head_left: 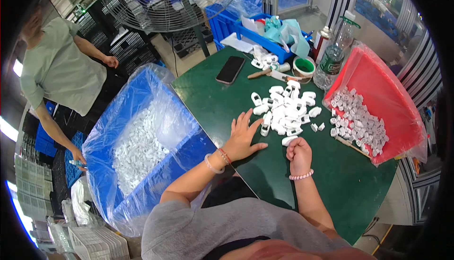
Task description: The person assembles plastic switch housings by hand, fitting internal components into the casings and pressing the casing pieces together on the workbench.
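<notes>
My left hand [244, 138] lies over the green table [208, 92] with its fingers spread, holding nothing. Its fingertips reach toward a heap of small white plastic housings [286, 111], oval with dark openings on some. The right hand [299, 157] is closed, with its fingers curled in. At its thumb and forefinger sits one white plastic housing [289, 140], low against the table top. The fingers partly cover that housing. Two little white pieces [318, 127] lie just beyond the right hand, beside the heap.
A red bin [402, 90] of small white parts stands at right, a thin stick [352, 146] along its edge. At left is a plastic-lined blue bin [189, 153] of white pieces. Phone [230, 70], brush [265, 72], green-filled cup [303, 66] and bottle [331, 64] lie farther back. A co-worker [66, 66] stands left.
</notes>
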`<state>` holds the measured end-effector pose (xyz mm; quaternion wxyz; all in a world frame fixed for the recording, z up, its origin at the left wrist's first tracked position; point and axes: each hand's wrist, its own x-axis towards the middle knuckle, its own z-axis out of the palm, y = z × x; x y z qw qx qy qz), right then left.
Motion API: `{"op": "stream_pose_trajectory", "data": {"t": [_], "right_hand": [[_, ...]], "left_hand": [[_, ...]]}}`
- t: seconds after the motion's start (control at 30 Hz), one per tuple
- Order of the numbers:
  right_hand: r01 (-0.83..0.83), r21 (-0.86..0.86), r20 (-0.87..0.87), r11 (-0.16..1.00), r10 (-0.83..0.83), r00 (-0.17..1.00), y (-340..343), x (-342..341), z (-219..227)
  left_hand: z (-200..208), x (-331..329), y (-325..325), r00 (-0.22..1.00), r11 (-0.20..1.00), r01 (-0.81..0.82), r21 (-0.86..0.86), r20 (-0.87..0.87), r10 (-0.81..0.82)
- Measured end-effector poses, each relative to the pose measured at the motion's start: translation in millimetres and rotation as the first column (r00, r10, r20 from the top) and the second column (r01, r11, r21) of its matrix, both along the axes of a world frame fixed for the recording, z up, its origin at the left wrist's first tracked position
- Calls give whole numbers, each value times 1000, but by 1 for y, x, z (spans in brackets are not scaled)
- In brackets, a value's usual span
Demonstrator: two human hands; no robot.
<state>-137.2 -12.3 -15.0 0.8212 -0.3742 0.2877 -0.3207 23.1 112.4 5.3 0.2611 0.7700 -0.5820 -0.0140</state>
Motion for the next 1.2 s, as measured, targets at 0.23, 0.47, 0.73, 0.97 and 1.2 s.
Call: {"op": "stream_pose_trajectory", "data": {"t": [0.23,0.47,0.73,0.97,1.2], "right_hand": [[19,18,-33,1000,-18,999,0,0,1],[-19,-5,4,1000,19,1000,0,-1,4],[-34,-45,-5,998,34,999,-3,-5,1],[-70,-120,-34,990,67,997,1,-4,-1],[-86,-505,-156,859,7,988,13,3,-3]], "left_hand": [[-12,1,-28,985,988,126,-83,-108,-135],[-4,25,5,963,972,-1,-237,-262,-63],[-5,49,63,886,914,-324,-243,-418,202],[-40,157,170,734,719,-668,-193,-328,594],[-232,321,351,870,362,-347,865,152,469]]}}
